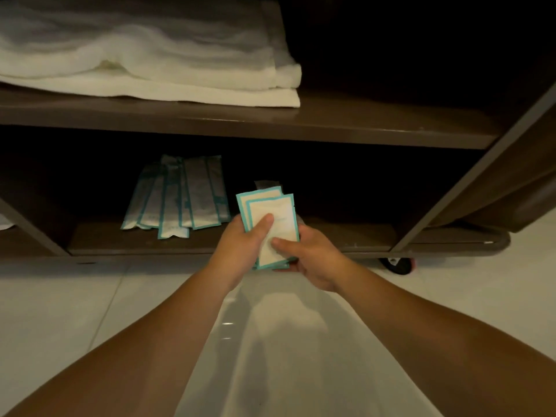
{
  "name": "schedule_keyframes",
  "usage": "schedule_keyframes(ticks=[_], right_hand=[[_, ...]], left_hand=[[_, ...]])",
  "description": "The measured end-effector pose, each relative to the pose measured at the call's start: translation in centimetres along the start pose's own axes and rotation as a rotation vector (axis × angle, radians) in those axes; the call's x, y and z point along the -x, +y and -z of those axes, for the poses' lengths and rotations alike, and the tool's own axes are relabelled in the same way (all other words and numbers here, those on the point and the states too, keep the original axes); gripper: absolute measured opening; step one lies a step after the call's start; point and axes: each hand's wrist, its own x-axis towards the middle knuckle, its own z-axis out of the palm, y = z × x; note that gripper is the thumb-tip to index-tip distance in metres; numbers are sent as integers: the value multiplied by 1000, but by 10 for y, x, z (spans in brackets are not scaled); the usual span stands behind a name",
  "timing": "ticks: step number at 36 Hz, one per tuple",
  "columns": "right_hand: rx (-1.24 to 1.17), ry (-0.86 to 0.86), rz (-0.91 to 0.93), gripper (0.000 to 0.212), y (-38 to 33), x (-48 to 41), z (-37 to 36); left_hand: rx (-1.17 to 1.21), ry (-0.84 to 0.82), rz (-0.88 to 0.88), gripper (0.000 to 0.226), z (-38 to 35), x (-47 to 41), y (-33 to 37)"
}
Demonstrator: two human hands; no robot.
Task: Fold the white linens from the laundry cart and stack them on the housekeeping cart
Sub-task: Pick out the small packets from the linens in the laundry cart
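just l hand (240,246) & r hand (313,258) gripping teal-edged pkts (284,210), print unreadable.

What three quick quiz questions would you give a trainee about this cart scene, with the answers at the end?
1. True or false: the folded white towels lie on the lower shelf of the brown housekeeping cart.
2. How are the small square teal-edged white packets held? A one hand only; B both hands; C neither hand.
3. Fill in: the long teal-edged white packets lie on the ___ shelf.
Key: 1 false, they lie on the upper shelf. 2 B, the left hand and right hand both grip them. 3 lower.
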Motion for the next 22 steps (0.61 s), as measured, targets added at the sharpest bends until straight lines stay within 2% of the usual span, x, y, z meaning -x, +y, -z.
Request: schedule_keyframes(ticks=[3,9,13,16,18,22], right_hand=[[-56,73,31,34,0,3,5],[-58,248,75,31,-10,-1,32],[212,485,82,32,-27,-21,80],[478,656,36,47,-39,-38,117],[607,666,-11,52,-44,-49,131],[633,644,-40,53,-39,-66,147]], left_hand=[[-62,-7,-31,44,-13,1,2],[-222,45,-19,48,-41,-14,-1],[-400,10,-81,39,-47,-22,-4],[-495,-51,-126,33,-47,-22,-9],[-542,-54,-164,30,-47,-24,-11],[-563,-35,-196,26,-53,-30,-16]])
